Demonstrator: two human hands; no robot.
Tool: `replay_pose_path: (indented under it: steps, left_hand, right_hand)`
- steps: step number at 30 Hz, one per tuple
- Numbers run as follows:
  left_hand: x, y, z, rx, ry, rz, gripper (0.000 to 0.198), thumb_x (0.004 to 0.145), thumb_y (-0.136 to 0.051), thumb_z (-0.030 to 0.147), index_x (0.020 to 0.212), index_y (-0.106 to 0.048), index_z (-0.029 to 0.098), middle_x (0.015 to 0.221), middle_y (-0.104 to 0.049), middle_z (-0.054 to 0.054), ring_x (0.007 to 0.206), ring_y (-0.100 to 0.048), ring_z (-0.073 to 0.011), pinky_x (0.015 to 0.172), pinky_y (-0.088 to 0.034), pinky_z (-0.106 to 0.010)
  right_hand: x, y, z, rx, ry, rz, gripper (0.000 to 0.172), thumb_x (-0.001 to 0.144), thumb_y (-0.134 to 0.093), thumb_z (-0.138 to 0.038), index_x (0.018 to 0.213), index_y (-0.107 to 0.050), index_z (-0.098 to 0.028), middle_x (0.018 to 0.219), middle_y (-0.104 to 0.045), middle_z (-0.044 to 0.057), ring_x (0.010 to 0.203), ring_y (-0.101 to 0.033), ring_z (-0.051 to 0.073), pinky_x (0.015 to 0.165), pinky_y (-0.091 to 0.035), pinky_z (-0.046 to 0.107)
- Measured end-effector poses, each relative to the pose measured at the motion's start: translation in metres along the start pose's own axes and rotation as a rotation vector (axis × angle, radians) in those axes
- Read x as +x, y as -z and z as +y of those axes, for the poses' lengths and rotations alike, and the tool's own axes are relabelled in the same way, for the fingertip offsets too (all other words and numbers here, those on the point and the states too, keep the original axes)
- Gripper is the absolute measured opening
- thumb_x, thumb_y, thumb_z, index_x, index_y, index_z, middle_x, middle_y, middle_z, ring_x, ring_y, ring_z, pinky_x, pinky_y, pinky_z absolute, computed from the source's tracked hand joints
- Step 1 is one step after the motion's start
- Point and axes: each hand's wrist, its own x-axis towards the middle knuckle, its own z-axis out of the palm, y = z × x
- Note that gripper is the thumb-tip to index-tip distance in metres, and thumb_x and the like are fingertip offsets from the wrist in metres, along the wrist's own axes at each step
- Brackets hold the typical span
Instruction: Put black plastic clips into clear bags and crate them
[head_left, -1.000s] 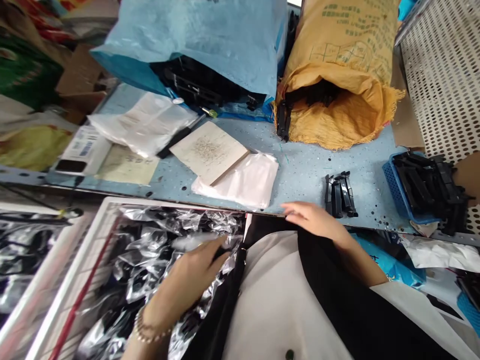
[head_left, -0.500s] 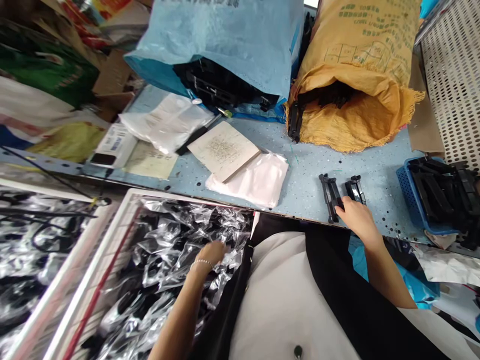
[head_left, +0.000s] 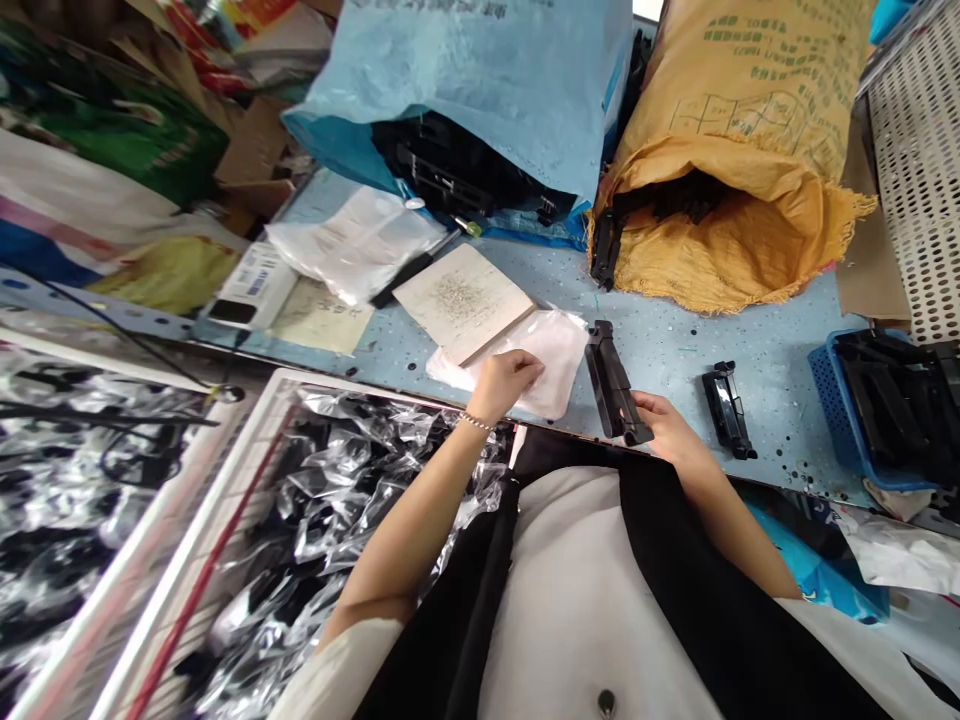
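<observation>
My right hand (head_left: 664,430) holds a long black plastic part (head_left: 616,385) by its near right side, tilted just above the blue work surface. A stack of clear plastic bags (head_left: 559,365) lies to the left of that part. Over these bags is my left hand (head_left: 504,385), wearing a beaded bracelet, its thumb and fingers pinched together. Whether a bag is between its fingertips, I cannot tell. A square light board (head_left: 465,300) rests partly on the bags. To the right of my right hand lies a second black plastic part (head_left: 727,410).
A blue sack (head_left: 480,90) and a yellow sack (head_left: 742,230), both with black parts inside, lie at the back. On the right stands a blue basket (head_left: 832,410) of black parts. A white-framed bin (head_left: 277,385) below left holds bagged black items.
My right hand has lifted one black part and brought it left towards the bags. My left hand has risen from over the bin to the bag stack.
</observation>
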Motion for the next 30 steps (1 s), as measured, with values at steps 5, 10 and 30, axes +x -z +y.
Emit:
replay_pose_path:
  steps: [5,10,30]
  left_hand:
    - [0.002,0.001,-0.003,-0.233,0.091,0.08,0.019,0.068,-0.068,0.017,0.074,-0.051,0.02,0.06,-0.058,0.005,0.053,-0.056,-0.0122,0.053,-0.043,-0.024]
    - [-0.005,0.004,-0.011,-0.242,0.021,0.172,0.027,0.067,-0.073,0.026,0.078,-0.049,0.021,0.068,-0.063,0.003,0.059,-0.061,-0.0135,0.058,-0.048,-0.026]
    - [-0.017,0.034,0.001,0.39,-0.463,0.222,0.025,0.084,-0.052,0.013,0.091,-0.075,0.016,0.102,-0.07,-0.01,0.088,-0.068,-0.02,0.084,-0.058,-0.035]
  right_hand:
    - [0.022,-0.023,0.022,0.363,-0.305,-0.195,0.017,0.086,-0.067,-0.032,0.086,-0.067,-0.015,0.073,-0.069,0.005,0.056,-0.057,0.013,0.039,-0.035,0.019]
    - [0.031,-0.016,0.043,0.588,-0.382,-0.124,0.008,0.091,-0.058,-0.013,0.095,-0.065,-0.012,0.091,-0.075,0.012,0.067,-0.065,0.013,0.04,-0.041,0.015]
    - [0.024,-0.015,0.047,0.518,-0.269,-0.205,0.011,0.094,-0.066,-0.024,0.096,-0.068,-0.014,0.078,-0.069,0.006,0.066,-0.063,0.012,0.042,-0.043,0.013]
